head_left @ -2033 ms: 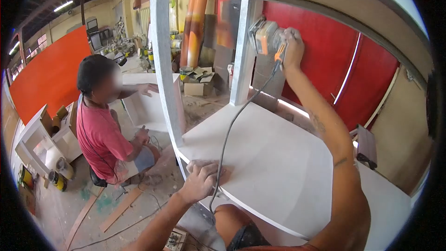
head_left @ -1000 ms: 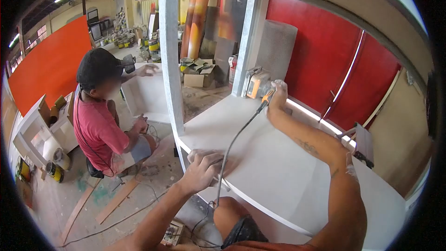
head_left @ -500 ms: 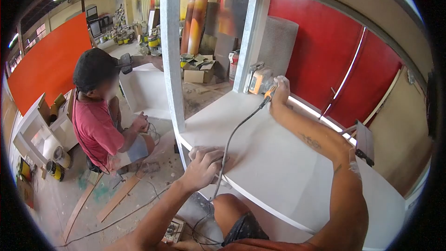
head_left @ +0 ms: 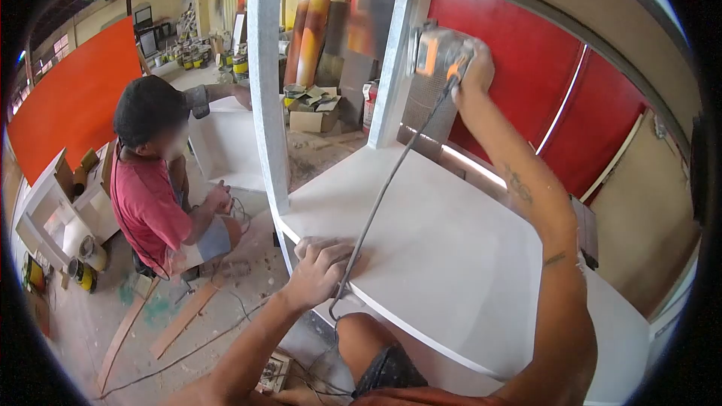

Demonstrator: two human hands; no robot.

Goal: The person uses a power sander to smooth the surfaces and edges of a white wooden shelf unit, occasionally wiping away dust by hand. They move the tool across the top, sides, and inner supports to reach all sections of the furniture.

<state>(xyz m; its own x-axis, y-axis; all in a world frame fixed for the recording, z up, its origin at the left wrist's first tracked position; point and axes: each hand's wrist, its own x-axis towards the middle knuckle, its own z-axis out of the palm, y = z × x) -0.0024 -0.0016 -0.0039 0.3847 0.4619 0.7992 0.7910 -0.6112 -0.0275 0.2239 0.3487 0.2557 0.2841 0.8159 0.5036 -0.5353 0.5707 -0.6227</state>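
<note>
My right hand [head_left: 477,69] is closed around an electric sander [head_left: 438,54] with a grey and orange body. The sander's pad side faces the pale upright post [head_left: 391,68] at the far corner of the white shelf board [head_left: 421,218]. From the sander a dark cord [head_left: 391,173] runs down across the board, past my other hand. Dusty fingers of my left hand [head_left: 322,269] lie over the board's front edge, with nothing visible in them.
A second pale post [head_left: 267,90] stands nearer at left. Beyond it, a co-worker in a red shirt [head_left: 150,203] crouches by a white drawer-like box [head_left: 229,143]. Wood strips [head_left: 184,316], cords and paint cans [head_left: 83,274] lie about the floor. Red panels [head_left: 519,68] stand behind the frame.
My right hand has raised the sander along the far post, from near the board to well above it. My left hand stays at the board's edge.
</note>
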